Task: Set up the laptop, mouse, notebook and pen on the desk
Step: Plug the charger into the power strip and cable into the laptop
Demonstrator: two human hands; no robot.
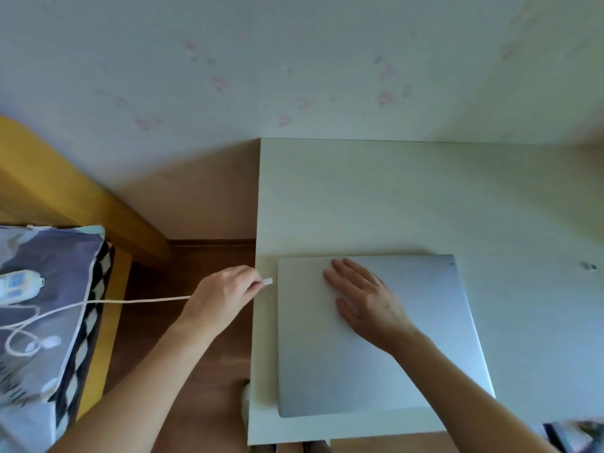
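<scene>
A closed silver laptop [425, 338] lies flat on the white desk [376, 197], near its front left corner. My right hand [362, 302] rests flat on the lid with fingers spread, holding nothing. My left hand [225, 295] pinches the plug end of a white charging cable [143, 301] just left of the laptop's left edge; the plug tip is a small gap away from the laptop's side. The cable runs left to the bed. No mouse, notebook or pen is in view.
A white power strip [16, 282] lies on a patterned pillow [49, 305] on the yellow-framed bed [108, 204] at left. Wood floor shows between bed and desk. A small grey object [588, 266] sits at the desk's right. The wall is close behind.
</scene>
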